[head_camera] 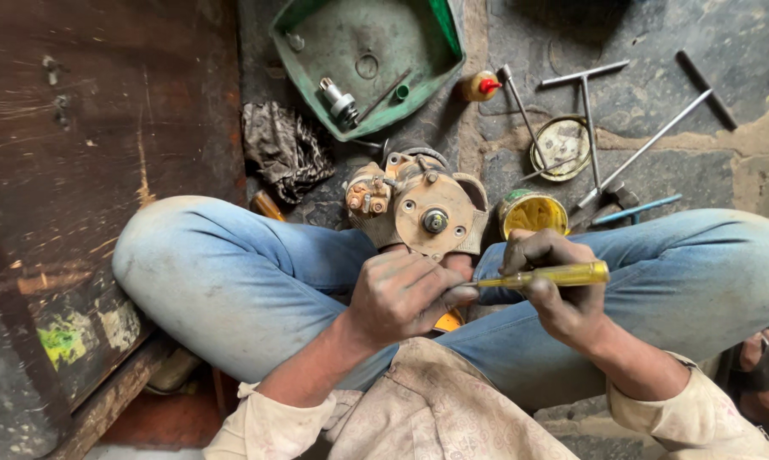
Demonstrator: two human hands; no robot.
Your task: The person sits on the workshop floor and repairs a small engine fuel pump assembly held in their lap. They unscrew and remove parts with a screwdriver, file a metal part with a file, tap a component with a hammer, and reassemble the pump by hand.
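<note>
the person sits cross-legged on the stone floor [657, 175], knees in blue jeans. the right hand [559, 290] holds a yellow screwdriver [555, 275]; its fingers are wrapped tight around the handle, which lies almost flat and sticks out to the right. the left hand [401, 294] is curled into a loose fist just beside it, and its fingers touch the thin metal end of the screwdriver (you cannot tell if something small is hidden inside the fist). just above both hands, between the knees, a dirty round metal motor part [418, 209] rests on the floor and against the legs. a small tin of yellow grease [533, 215] sits right next to the part, near the right knee. farther up the floor lie a green metal tray [367, 60] with a small silver piece in it, a dark rag [284, 149], a little bottle with a red cap [480, 86], a round tin lid [562, 146], and 2 long t-shaped wrenches [589, 111]. a brown wooden board [86, 170] runs along the left edge of the floor.
</note>
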